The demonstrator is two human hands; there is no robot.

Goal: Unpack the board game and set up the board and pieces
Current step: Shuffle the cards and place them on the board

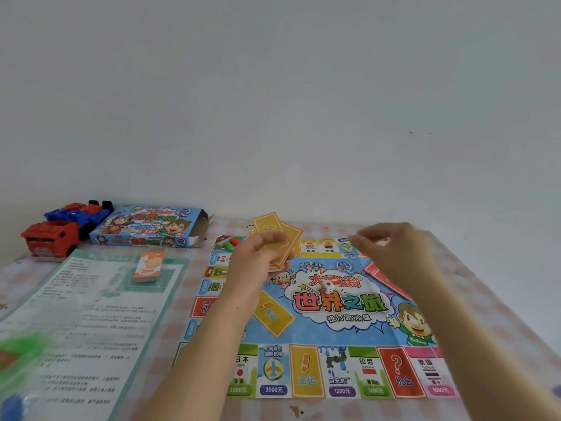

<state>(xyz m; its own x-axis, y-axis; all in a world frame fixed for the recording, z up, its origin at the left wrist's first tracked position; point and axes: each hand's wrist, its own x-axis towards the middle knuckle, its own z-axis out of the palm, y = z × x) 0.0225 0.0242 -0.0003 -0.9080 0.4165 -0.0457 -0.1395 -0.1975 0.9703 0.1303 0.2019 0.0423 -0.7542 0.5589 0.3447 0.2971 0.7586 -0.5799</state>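
Note:
The paper game board (340, 323) lies unfolded on the table, its coloured squares facing me. My left hand (258, 262) holds a fan of yellow cards (277, 232) above the board's far left part. My right hand (394, 253) hovers over the far right part, fingers pinched with nothing clearly in them. A white die (327, 287) rests near the board's centre. One yellow card (273, 312) lies on the board's yellow slot. Red cards (387, 278) lie on the right side. Small red and green pieces (232, 243) sit at the far left corner.
The opened blue game box (148, 227) lies at the back left beside red and blue toy trucks (57, 232). A green-bordered rules sheet (91, 323) covers the left side, with an orange stack of play money (148, 267) on it. A white wall stands behind.

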